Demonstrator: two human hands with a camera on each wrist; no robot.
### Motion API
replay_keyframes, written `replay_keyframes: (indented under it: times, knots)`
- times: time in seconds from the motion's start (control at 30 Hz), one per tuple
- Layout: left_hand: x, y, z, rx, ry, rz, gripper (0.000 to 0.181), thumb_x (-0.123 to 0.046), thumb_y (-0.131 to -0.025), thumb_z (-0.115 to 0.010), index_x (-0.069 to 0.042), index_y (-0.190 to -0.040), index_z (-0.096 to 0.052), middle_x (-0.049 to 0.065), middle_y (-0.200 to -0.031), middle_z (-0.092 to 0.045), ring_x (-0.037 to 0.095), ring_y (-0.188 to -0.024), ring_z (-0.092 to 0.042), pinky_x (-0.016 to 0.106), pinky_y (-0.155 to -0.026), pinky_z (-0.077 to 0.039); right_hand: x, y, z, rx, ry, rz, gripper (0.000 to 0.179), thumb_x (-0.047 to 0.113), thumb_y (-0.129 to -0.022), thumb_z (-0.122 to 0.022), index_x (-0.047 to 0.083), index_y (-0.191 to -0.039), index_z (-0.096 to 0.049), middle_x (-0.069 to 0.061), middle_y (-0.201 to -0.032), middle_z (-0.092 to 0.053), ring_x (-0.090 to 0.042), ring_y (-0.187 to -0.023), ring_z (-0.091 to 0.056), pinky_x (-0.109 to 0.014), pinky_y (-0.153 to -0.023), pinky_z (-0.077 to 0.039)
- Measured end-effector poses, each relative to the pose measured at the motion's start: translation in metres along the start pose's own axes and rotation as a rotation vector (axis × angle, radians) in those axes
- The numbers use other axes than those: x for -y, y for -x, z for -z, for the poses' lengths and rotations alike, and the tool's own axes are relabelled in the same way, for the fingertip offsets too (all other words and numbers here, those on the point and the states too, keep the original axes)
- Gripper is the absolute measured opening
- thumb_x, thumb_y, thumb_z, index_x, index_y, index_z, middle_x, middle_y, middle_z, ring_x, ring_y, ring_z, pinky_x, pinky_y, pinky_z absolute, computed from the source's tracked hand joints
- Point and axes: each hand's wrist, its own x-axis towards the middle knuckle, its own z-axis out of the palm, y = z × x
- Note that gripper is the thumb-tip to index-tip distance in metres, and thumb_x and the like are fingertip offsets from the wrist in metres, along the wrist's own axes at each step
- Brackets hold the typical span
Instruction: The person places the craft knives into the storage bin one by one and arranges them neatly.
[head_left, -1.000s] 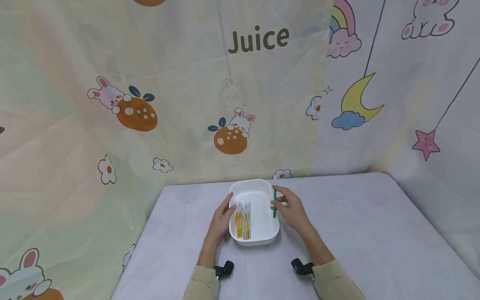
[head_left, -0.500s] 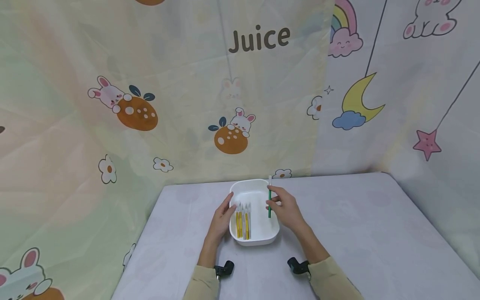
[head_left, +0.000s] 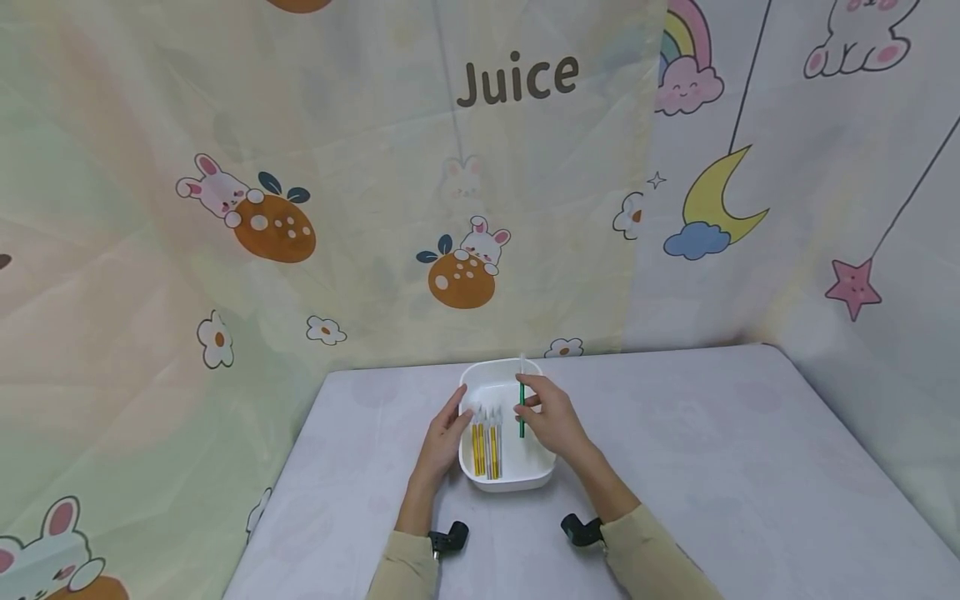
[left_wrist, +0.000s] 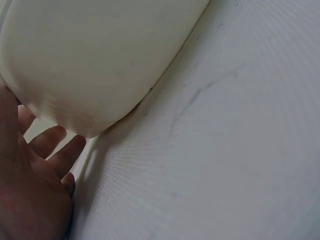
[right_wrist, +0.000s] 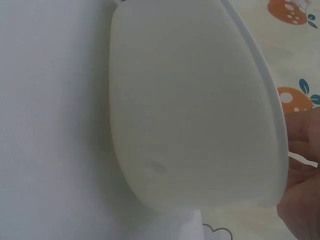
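Note:
My right hand [head_left: 553,417] pinches a slim green pen-like stick [head_left: 522,427] with a pale upper end. It holds the stick upright over the right half of a white plastic basin [head_left: 525,473]. Several similar slim sticks [head_left: 486,450], yellow and silver with whitish tops, lie side by side in the basin's left half. My left hand [head_left: 441,442] grips the basin's left rim, thumb over the edge. In the left wrist view its fingers [left_wrist: 67,155] rest against the outer wall. The right wrist view shows the basin's outside [right_wrist: 190,110]; the stick is hidden there.
The basin stands on a table [head_left: 712,467] under a white cloth. A printed curtain [head_left: 375,208] hangs behind the table's back edge. Small black devices [head_left: 450,537] are strapped to both wrists.
My right hand has moved left with the green stick, from the basin's right rim to above its inside. The left hand and the basin have stayed put.

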Motion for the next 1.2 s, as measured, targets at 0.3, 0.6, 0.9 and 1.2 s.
replay_keyframes:
  times: [0.3, 0.6, 0.9, 1.2]
  knots:
    - [0.000, 0.001, 0.001, 0.006, 0.019, 0.001, 0.053, -0.030, -0.108, -0.056, -0.032, -0.159, -0.043, -0.012, -0.167, -0.036, 0.018, -0.159, -0.027, 0.051, -0.130, -0.023, 0.002, -0.003, -0.010, 0.015, 0.004, -0.023, 0.059, 0.002, -0.094, -0.075, 0.007, -0.148, -0.055, -0.016, -0.141, -0.061, -0.019, -0.101, -0.071, -0.024, -0.071, -0.061]
    - [0.000, 0.000, 0.001, 0.008, 0.006, 0.005, 0.054, -0.032, -0.108, -0.056, -0.030, -0.160, -0.042, -0.012, -0.167, -0.036, 0.018, -0.159, -0.028, 0.051, -0.129, -0.024, 0.003, -0.006, -0.020, 0.027, 0.029, 0.022, 0.057, 0.001, -0.093, -0.075, 0.003, -0.146, -0.056, -0.017, -0.142, -0.060, -0.021, -0.100, -0.072, -0.024, -0.074, -0.062]
    - [0.001, 0.000, 0.001, 0.010, -0.002, 0.000, 0.052, -0.033, -0.108, -0.056, -0.035, -0.159, -0.044, -0.013, -0.167, -0.036, 0.018, -0.159, -0.027, 0.051, -0.129, -0.024, 0.004, -0.008, -0.026, 0.107, 0.093, -0.027, 0.057, 0.003, -0.093, -0.076, 0.003, -0.147, -0.056, -0.016, -0.145, -0.060, -0.019, -0.099, -0.071, -0.027, -0.079, -0.064]
    - [0.001, -0.001, 0.001, 0.004, -0.001, 0.001, 0.053, -0.032, -0.108, -0.055, -0.032, -0.160, -0.043, -0.012, -0.168, -0.035, 0.020, -0.160, -0.026, 0.053, -0.129, -0.023, 0.005, -0.005, -0.029, 0.162, 0.162, -0.079, 0.057, 0.006, -0.091, -0.078, 0.004, -0.145, -0.059, -0.017, -0.139, -0.063, -0.020, -0.097, -0.073, -0.030, -0.077, -0.065]
